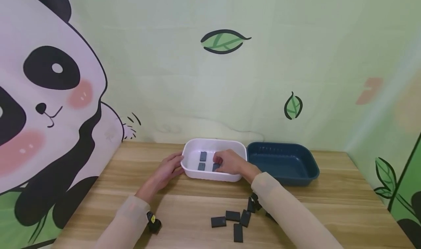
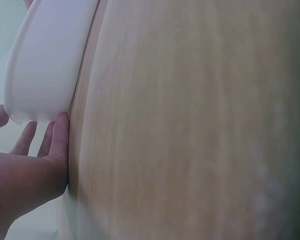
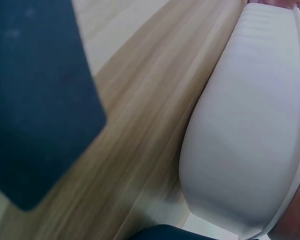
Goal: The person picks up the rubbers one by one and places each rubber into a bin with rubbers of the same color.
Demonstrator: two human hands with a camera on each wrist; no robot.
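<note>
A white plastic basin (image 1: 194, 174) stands on the wooden table, with a few small dark rectangular tiles lying flat on its floor, one of them a tile (image 1: 203, 156) toward the back. My right hand (image 1: 231, 162) reaches over the near rim and pinches another dark tile (image 1: 215, 167) low inside the basin. Against the basin's left end rests my left hand (image 1: 168, 169), its fingers extended along the outer wall. In the left wrist view, the left hand (image 2: 37, 167) has its thumb near the rim and its fingertips by the wall. The right wrist view mostly hides the right hand behind the basin wall (image 3: 245, 120).
A dark blue basin (image 1: 310, 170) stands right beside the white one. Several loose dark tiles (image 1: 232, 215) lie on the table in front, some partly under the right forearm. Behind the table (image 1: 184, 219) hangs a green backdrop (image 1: 164, 77) with a panda and leaves.
</note>
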